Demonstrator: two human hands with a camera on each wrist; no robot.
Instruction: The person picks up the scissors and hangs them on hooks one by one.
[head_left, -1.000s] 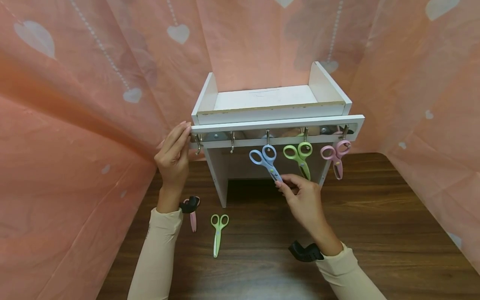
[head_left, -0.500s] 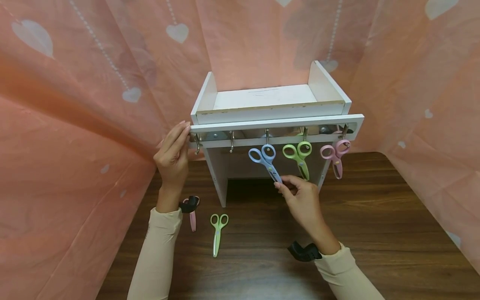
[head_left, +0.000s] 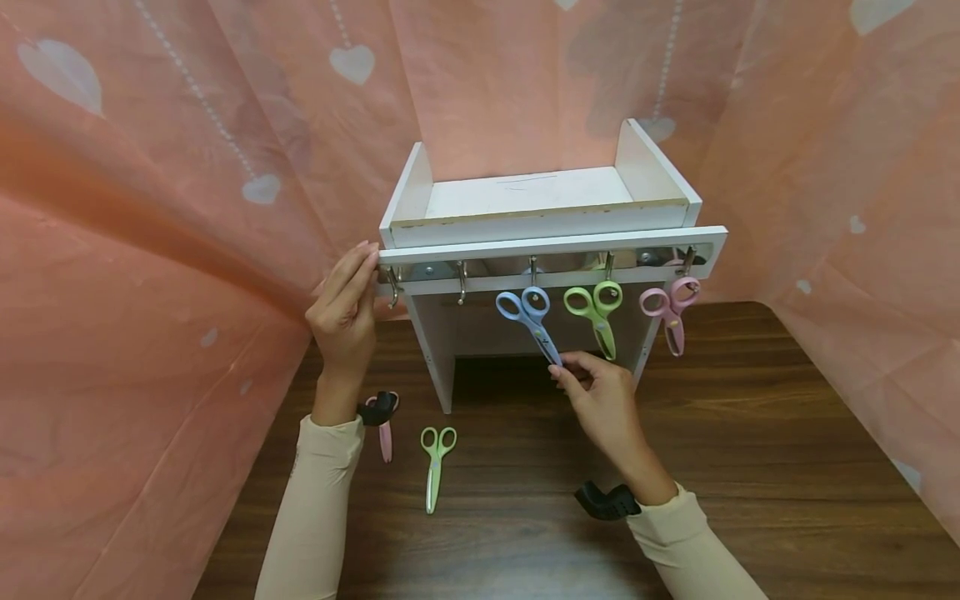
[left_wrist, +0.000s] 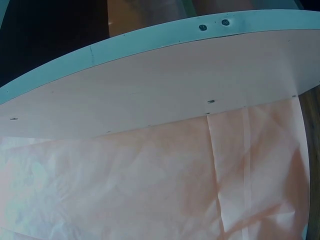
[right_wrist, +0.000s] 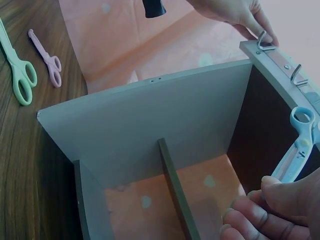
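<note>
A white shelf (head_left: 540, 200) stands on a dark wooden table (head_left: 750, 467), with a row of metal hooks under its front rail. Blue scissors (head_left: 527, 318) hang from the middle hook, and my right hand (head_left: 592, 392) pinches their blade tip; the same blue scissors (right_wrist: 296, 150) show above my fingertips (right_wrist: 272, 192) in the right wrist view. Green scissors (head_left: 594, 310) and pink scissors (head_left: 671, 307) hang on the hooks to the right. My left hand (head_left: 347, 312) rests with straight fingers against the rail's left end.
Two hooks (head_left: 462, 282) at the left of the rail are bare. On the table lie green scissors (head_left: 435, 462) and pink scissors (head_left: 385, 433), partly behind my left wrist. Pink heart-patterned cloth (head_left: 150, 250) walls in the table on three sides.
Almost nothing has moved; the blue scissors and my right hand have shifted very slightly left. My left hand stays on the rail end.
</note>
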